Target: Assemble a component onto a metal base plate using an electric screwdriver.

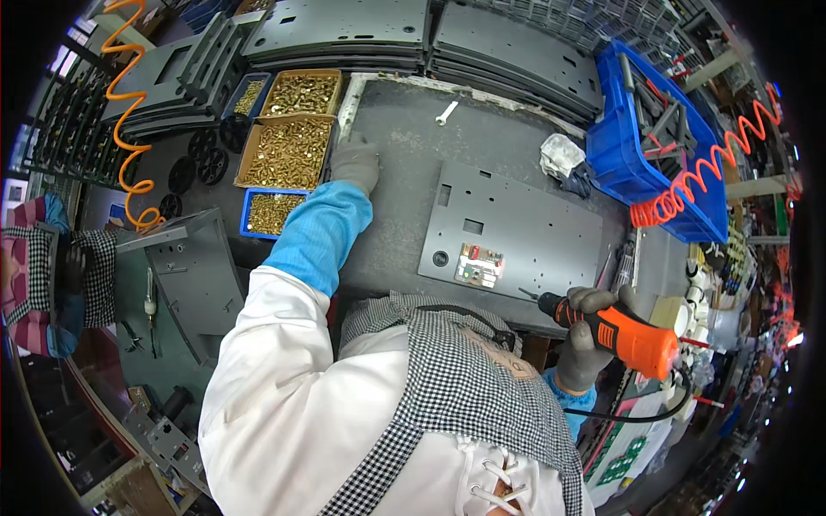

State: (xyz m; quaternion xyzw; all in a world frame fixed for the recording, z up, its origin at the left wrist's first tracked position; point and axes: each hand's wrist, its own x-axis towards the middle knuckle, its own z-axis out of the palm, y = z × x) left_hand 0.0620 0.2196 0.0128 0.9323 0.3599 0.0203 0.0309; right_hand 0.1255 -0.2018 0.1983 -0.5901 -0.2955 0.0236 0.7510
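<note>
At the near right corner of the plate (538,230), the right grip (583,351) wraps the driver (635,339) — likely stiff and rather heavy, best held round its body — while the left grip (355,164), left of the plate, I cannot read.

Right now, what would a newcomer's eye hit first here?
The orange corded power driver in the gloved right hand, lower right of the grey perforated panel. Then the brass-coloured fasteners heaped left of the left hand, and the blue bin at upper right, a coiled red-orange hose near it.
</note>
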